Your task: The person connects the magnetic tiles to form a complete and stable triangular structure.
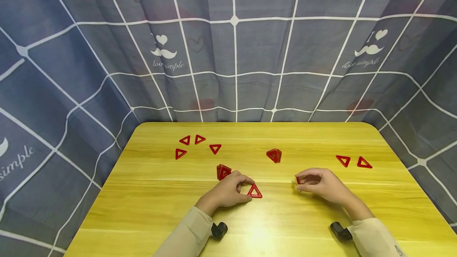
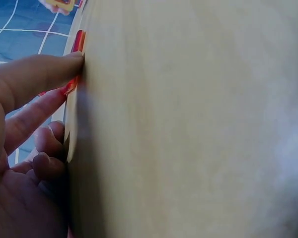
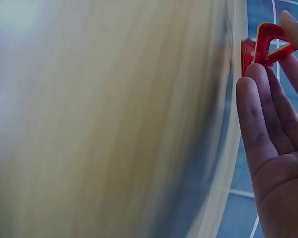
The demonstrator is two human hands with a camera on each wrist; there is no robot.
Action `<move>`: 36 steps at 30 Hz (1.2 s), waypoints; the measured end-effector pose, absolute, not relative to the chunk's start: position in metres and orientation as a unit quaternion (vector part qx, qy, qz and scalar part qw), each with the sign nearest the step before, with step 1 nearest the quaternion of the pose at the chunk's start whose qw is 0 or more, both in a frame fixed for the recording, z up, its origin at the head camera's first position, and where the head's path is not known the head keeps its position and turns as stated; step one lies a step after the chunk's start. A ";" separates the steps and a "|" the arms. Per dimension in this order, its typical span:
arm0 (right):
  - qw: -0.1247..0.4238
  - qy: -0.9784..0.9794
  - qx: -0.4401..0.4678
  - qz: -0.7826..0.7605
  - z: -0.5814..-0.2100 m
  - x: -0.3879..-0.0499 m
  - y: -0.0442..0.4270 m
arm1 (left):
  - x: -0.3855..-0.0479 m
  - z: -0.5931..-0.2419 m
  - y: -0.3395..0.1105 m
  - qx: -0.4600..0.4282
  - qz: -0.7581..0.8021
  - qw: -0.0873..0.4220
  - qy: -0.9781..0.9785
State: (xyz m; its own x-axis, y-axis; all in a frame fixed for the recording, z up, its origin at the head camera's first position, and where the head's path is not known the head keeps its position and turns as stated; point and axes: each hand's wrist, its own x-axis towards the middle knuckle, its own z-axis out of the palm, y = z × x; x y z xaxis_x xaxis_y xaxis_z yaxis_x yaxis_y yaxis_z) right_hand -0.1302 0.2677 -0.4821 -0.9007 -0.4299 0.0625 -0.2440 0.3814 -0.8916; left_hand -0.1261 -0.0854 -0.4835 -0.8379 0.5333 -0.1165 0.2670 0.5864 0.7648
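A red triangle (image 1: 255,191) lies flat on the table at the middle; my left hand (image 1: 230,190) holds it at its left side between thumb and index finger. In the left wrist view the thumb and index finger of my left hand (image 2: 35,109) meet the red triangle (image 2: 78,42) at its edge. My right hand (image 1: 323,185) pinches another red triangle (image 1: 298,181), seen nearly edge-on, just above the table. In the right wrist view that triangle (image 3: 261,47) stands tilted between the thumb and fingers of my right hand (image 3: 278,129).
Behind my left hand is a red triangular piece with raised sides (image 1: 223,172); a similar one (image 1: 274,155) stands farther back at the middle. Several flat red triangles (image 1: 215,148) lie at the back left, two more (image 1: 364,162) at the right. A checked curtain surrounds the table (image 1: 143,193).
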 end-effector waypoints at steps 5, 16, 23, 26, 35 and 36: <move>0.106 0.823 -0.207 -0.519 -0.484 -0.133 0.251 | -0.126 -0.483 -0.086 0.232 0.392 0.170 0.874; 0.155 0.813 -0.221 -0.516 -0.483 -0.137 0.207 | -0.126 -0.485 -0.085 0.231 0.391 0.169 0.875; 0.165 0.806 -0.249 -0.511 -0.484 -0.139 0.184 | -0.126 -0.482 -0.084 0.227 0.384 0.171 0.878; 0.167 0.805 -0.249 -0.511 -0.484 -0.139 0.181 | -0.126 -0.482 -0.084 0.228 0.384 0.171 0.878; 0.182 0.805 -0.243 -0.510 -0.477 -0.137 0.170 | -0.127 -0.484 -0.085 0.235 0.389 0.165 0.875; 0.184 0.804 -0.244 -0.510 -0.477 -0.137 0.168 | -0.127 -0.484 -0.085 0.235 0.390 0.165 0.875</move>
State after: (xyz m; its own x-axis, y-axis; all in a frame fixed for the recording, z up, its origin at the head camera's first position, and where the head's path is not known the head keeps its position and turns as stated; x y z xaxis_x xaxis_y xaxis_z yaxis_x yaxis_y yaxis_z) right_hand -0.1365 0.1682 -0.4768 -0.8129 -0.5805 -0.0471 -0.2045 0.3603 -0.9101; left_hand -0.1273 -0.0852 -0.4839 -0.8345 0.5408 -0.1057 0.2829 0.5851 0.7600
